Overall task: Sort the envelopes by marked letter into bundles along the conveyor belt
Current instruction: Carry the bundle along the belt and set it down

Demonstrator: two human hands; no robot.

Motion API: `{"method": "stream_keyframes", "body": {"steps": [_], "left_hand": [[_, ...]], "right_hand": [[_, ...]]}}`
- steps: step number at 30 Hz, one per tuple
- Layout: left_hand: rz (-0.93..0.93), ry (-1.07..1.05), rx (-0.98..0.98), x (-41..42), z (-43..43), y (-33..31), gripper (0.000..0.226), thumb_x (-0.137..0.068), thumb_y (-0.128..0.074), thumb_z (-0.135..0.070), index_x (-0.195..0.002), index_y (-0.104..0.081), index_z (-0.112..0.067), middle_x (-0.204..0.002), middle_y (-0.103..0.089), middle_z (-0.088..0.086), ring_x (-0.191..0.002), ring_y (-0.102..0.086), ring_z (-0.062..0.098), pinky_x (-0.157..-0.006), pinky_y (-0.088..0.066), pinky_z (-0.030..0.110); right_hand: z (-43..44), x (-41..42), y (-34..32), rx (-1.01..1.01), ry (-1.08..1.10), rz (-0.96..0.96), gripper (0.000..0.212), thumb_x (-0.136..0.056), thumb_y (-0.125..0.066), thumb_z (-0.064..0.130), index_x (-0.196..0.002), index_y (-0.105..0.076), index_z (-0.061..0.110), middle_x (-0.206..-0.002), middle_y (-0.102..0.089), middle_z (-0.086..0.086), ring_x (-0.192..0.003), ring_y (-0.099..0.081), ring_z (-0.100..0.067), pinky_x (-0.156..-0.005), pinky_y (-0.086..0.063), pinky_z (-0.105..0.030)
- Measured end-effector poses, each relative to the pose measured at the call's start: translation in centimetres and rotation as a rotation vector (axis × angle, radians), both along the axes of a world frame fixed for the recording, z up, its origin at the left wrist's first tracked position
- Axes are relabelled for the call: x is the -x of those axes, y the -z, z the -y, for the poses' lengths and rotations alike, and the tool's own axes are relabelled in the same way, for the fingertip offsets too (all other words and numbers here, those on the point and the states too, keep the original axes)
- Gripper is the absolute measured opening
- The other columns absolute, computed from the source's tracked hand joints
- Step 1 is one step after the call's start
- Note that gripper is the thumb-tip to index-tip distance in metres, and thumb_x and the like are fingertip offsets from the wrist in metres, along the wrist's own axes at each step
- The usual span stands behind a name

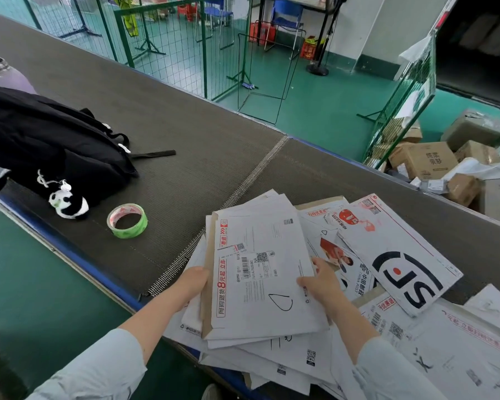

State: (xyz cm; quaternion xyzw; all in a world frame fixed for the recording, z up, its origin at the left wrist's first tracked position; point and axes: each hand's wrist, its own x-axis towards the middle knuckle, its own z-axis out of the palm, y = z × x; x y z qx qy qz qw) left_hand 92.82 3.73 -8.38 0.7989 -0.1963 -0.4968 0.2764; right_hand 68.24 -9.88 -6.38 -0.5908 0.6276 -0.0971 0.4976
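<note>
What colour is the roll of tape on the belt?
Green, with a red-printed pale inner side; the head view shows the roll of tape clearly.

**What's sitting on the belt right now**

Dark woven conveyor belt (185, 140) runs from 10 o'clock down to 4 o'clock. It has a blue edge (78, 255) on the near side and a stitched metal seam (228, 215) across the middle. A black backpack (55, 140) lies at 10 o'clock, its panda charm (70, 204) resting on the belt. A green tape roll (127, 220) lies flat at the panda's 3 o'clock. At 5 o'clock there's a messy overlapping heap of envelopes (300, 356), some hanging over the near edge.
</note>
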Motion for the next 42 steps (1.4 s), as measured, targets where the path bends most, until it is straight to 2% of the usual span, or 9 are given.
{"method": "stream_keyframes", "body": {"steps": [5, 9, 12, 16, 23, 27, 33, 38, 42], "left_hand": [[0.157, 0.012, -0.055, -0.9, 0.4, 0.8, 0.032, -0.096, -0.038, -0.001, -0.069, -0.047, -0.014, -0.076, -0.045, 0.002, -0.059, -0.033, 0.009, -0.052, -0.032, 0.020], [0.191, -0.087, -0.080, -2.0, 0.5, 0.6, 0.034, -0.098, -0.039, -0.002, -0.124, -0.056, 0.009, -0.129, -0.057, 0.022, -0.079, -0.055, 0.013, -0.069, -0.044, 0.023], [0.342, -0.029, -0.046, -3.1, 0.5, 0.5, 0.032, -0.097, -0.037, 0.001, -0.120, -0.059, 0.002, -0.125, -0.060, 0.017, -0.115, -0.057, 0.024, -0.093, -0.040, 0.029], [0.272, -0.122, 0.086, -3.3, 1.1, 0.4, 0.016, -0.094, -0.052, -0.012, -0.079, -0.055, -0.017, -0.083, -0.055, 0.001, -0.072, -0.051, 0.013, -0.063, -0.040, 0.028], [0.147, 0.103, 0.207, -2.5, 2.3, -1.0, 0.045, -0.076, -0.074, -0.009, -0.113, -0.053, -0.023, -0.105, -0.063, -0.003, -0.096, -0.061, 0.014, -0.075, -0.050, 0.027], [0.313, 0.205, 0.343, -1.7, 4.3, -1.7, 0.034, -0.082, -0.070, -0.011, -0.099, -0.049, -0.032, -0.097, -0.061, -0.010, -0.090, -0.060, 0.014, -0.074, -0.049, 0.030], [0.544, 0.101, 0.397, -0.6, 7.5, -1.8, 0.038, -0.080, -0.069, -0.021, -0.116, -0.059, -0.029, -0.104, -0.063, -0.008, -0.101, -0.058, 0.019, -0.087, -0.048, 0.040], [0.423, -0.075, 0.307, -1.4, 8.5, -0.2, 0.063, -0.073, -0.058, -0.033, -0.134, -0.051, -0.022, -0.129, -0.057, 0.002, -0.119, -0.053, 0.024, -0.099, -0.046, 0.046], [0.147, -0.233, 0.146, -0.2, 6.8, -0.4, 0.011, -0.089, -0.054, -0.016, -0.099, -0.056, -0.017, -0.101, -0.060, 0.003, -0.088, -0.057, 0.017, -0.077, -0.046, 0.028]], "right_hand": [[3.4, 1.8, -1.0, 0.130, -0.178, -0.210, 0.061, -0.086, -0.050, 0.004, -0.141, -0.047, 0.030, -0.133, -0.057, 0.002, -0.103, -0.062, -0.024, -0.071, -0.054, -0.032], [5.3, 3.0, -0.5, 0.144, -0.380, -0.429, 0.064, -0.090, -0.043, 0.001, -0.148, -0.040, 0.029, -0.160, -0.028, -0.002, -0.131, -0.047, -0.029, -0.100, -0.046, -0.041], [5.6, 2.1, -0.2, 0.149, -0.499, -0.434, 0.059, -0.090, -0.042, 0.000, -0.140, -0.050, 0.029, -0.148, -0.047, 0.002, -0.130, -0.048, -0.023, -0.105, -0.043, -0.039], [5.6, 0.2, 0.7, 0.203, -0.570, -0.416, 0.057, -0.084, -0.043, 0.000, -0.129, -0.060, 0.030, -0.134, -0.055, 0.000, -0.115, -0.057, -0.024, -0.095, -0.050, -0.040], [6.2, -0.5, 1.5, 0.238, -0.490, -0.426, 0.042, -0.084, -0.052, 0.004, -0.123, -0.060, 0.019, -0.137, -0.044, -0.001, -0.126, -0.040, -0.024, -0.105, -0.035, -0.036], [6.5, 0.1, 0.6, 0.229, -0.356, -0.414, 0.027, -0.076, -0.063, 0.012, -0.097, -0.059, 0.029, -0.101, -0.056, 0.006, -0.107, -0.051, -0.022, -0.096, -0.041, -0.039], [7.4, 2.5, 0.2, 0.235, -0.357, -0.308, 0.028, -0.077, -0.065, 0.012, -0.083, -0.049, 0.034, -0.095, -0.056, 0.005, -0.082, -0.054, -0.015, -0.074, -0.045, -0.034], [7.5, 3.3, 1.4, 0.251, -0.126, -0.244, 0.020, -0.085, -0.061, 0.008, -0.094, -0.056, 0.026, -0.091, -0.057, 0.007, -0.082, -0.055, -0.015, -0.073, -0.043, -0.032], [8.0, 3.6, 2.3, 0.212, 0.044, -0.201, 0.023, -0.081, -0.056, -0.002, -0.095, -0.058, 0.017, -0.096, -0.061, -0.003, -0.083, -0.054, -0.020, -0.073, -0.040, -0.031]]}}
